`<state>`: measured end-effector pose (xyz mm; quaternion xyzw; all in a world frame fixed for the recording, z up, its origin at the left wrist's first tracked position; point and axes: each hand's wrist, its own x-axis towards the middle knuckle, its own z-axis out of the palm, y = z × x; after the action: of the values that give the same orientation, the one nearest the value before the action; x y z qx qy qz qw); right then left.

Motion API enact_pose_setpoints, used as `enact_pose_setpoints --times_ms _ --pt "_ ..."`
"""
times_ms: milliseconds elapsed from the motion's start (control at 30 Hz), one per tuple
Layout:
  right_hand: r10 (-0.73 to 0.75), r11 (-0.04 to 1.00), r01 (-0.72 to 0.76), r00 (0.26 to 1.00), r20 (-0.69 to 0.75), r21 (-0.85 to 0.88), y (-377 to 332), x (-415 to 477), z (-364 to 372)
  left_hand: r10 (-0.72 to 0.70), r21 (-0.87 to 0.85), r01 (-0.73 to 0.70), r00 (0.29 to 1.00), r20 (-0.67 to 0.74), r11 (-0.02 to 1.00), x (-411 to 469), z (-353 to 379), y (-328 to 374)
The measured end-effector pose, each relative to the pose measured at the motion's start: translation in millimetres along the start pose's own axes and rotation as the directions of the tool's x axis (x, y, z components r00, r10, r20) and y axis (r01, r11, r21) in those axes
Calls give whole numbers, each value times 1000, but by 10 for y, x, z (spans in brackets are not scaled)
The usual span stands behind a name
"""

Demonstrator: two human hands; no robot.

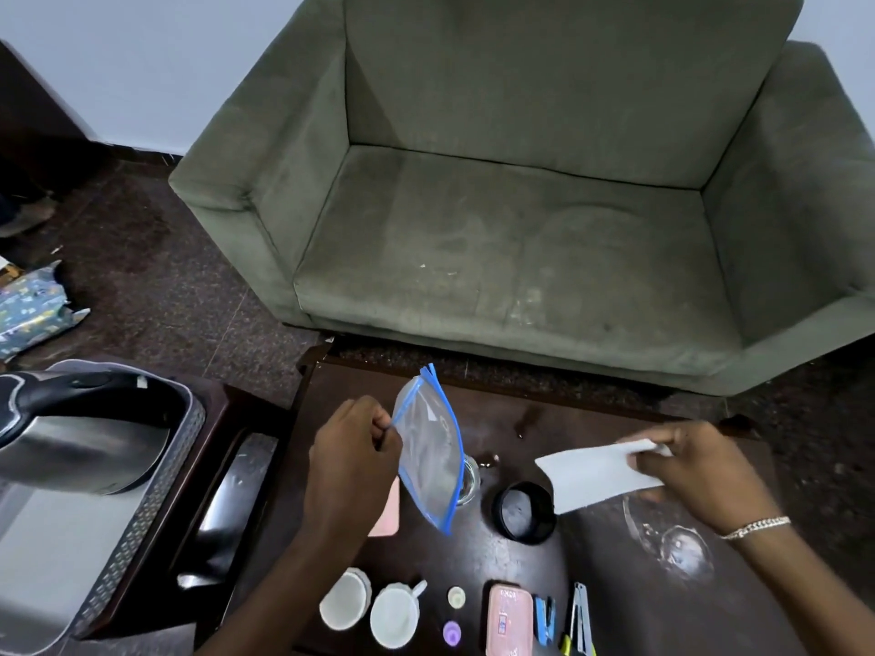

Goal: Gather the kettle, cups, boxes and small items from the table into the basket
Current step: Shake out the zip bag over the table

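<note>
**Hands above tabletop, each holding a flat item**

Basket [142, 490] stands well to the left of the left-hand fingers, with the kettle [80, 447] resting inside it. Left hand [352, 461] is raised over the tabletop [615, 584]; its fingers [379, 426] are curled and pinch the blue-edged corner of a clear zip bag [428, 461], which hangs tilted to the right of them. A pink box [386, 518] shows partly beneath this hand, and a clear glass [468, 480] stands behind the bag's lower edge.

Nearer the viewer than those fingers sit two white cups [344, 606] side by side, then two small round caps [456, 598], a second pink case [507, 617], a blue stapler [544, 617] and a metal clipper [580, 617].

A black round tin [523, 511] sits between the two hands. Right hand [696, 471] grips a white sheet [596, 478] between thumb and curled fingers; the sheet extends left of them, its corner above the tin. A clear glass piece [682, 551] lies below the right wrist.
</note>
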<state>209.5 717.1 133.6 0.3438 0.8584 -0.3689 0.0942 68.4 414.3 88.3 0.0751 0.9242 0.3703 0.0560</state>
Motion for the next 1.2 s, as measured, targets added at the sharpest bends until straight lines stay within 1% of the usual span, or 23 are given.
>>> enact_pose_setpoints --times_ms 67,233,367,500,567,667,733,833,867,900,933,967,1000,1033,1067,1100,1133,1167,1200 --pt "79 992 -79 997 8 96 189 -9 167 -12 1 12 1000 9 1000 -1 10 -32" --pt "190 970 -188 982 1 151 478 37 620 -13 -4 13 1000 22 1000 -32 36 -61" --pt "196 978 -194 980 -25 73 504 135 922 -13 -5 13 999 29 1000 -39 36 -66" --pt "240 970 -243 968 -76 -28 532 276 1197 -17 2 17 999 29 1000 -49 34 -58" --pt "243 967 -248 965 -96 -49 566 320 1350 -18 10 18 999 32 1000 -54 30 -61" --pt "296 954 -299 952 -76 -26 603 331 1574 -46 5 46 998 41 999 -62 29 -81" --pt "278 957 -282 959 -50 -73 595 293 1666 -72 -12 73 996 44 997 -64 30 -86" --pt "190 950 -195 981 -42 -246 549 225 1645 -144 -35 145 989 42 989 -60 27 -73" --pt "159 937 -170 985 -61 -306 535 193 1602 -172 -49 174 984 52 984 -56 29 -68" --pt "105 937 -132 990 -100 -324 494 144 1547 -206 -86 212 976 73 973 -53 29 -58" --pt "16 958 -61 987 -159 -281 417 81 1474 -241 -140 253 965 99 957 -51 35 -36" --pt "-82 984 43 971 -225 -175 301 1 1399 -274 -189 294 954 122 937 -50 44 -8" --pt "-170 985 167 945 -280 -34 165 -97 1329 -295 -216 320 945 138 923 -53 60 23" --pt "-260 950 301 910 -324 82 20 -200 1260 -302 -227 329 942 145 917 -56 76 57" --pt "-362 900 422 864 -350 111 -125 -307 1219 -304 -239 334 940 153 912 -62 91 98" --pt "-459 860 507 818 -346 59 -256 -407 1199 -309 -255 342 937 162 904 -71 101 152" --pt "-538 830 558 785 -309 -28 -360 -479 1201 -316 -278 354 933 173 893 -78 107 203" --pt "-580 814 566 774 -256 -133 -441 -516 1220 -323 -308 367 928 185 878 -82 108 247" --pt "-584 809 536 784 -213 -242 -495 -520 1236 -330 -342 381 923 200 859 -83 105 291"
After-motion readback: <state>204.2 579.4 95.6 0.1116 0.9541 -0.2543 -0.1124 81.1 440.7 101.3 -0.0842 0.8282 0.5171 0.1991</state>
